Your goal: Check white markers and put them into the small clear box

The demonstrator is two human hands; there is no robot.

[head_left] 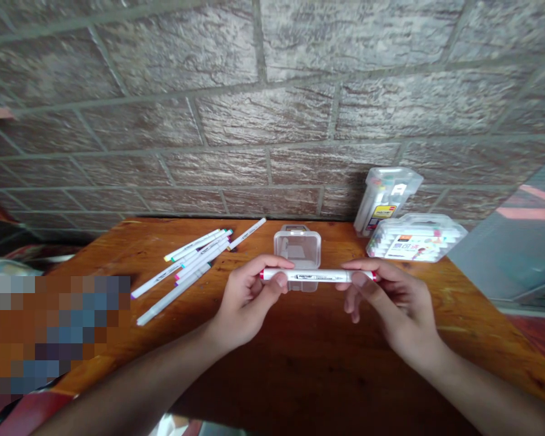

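Observation:
A white marker pen point(318, 276) with red ends is held level above the table, its printed label facing me. My left hand point(252, 297) pinches it near the left end between thumb and fingers. Near the right end, my right hand point(395, 303) grips it the same way, its lower fingers hanging loosely below. Behind the marker stands a small clear plastic case point(297, 247), partly covered by the pen. To the left, several white markers point(204, 254) with coloured ends lie in a loose pile on the wooden table.
At the back right a tall clear case of markers point(386, 200) stands upright beside a lower marker box point(415, 238) with a printed label. The wooden table point(300, 363) meets a brick-patterned wall point(236, 115). A blurred-out patch covers the lower left.

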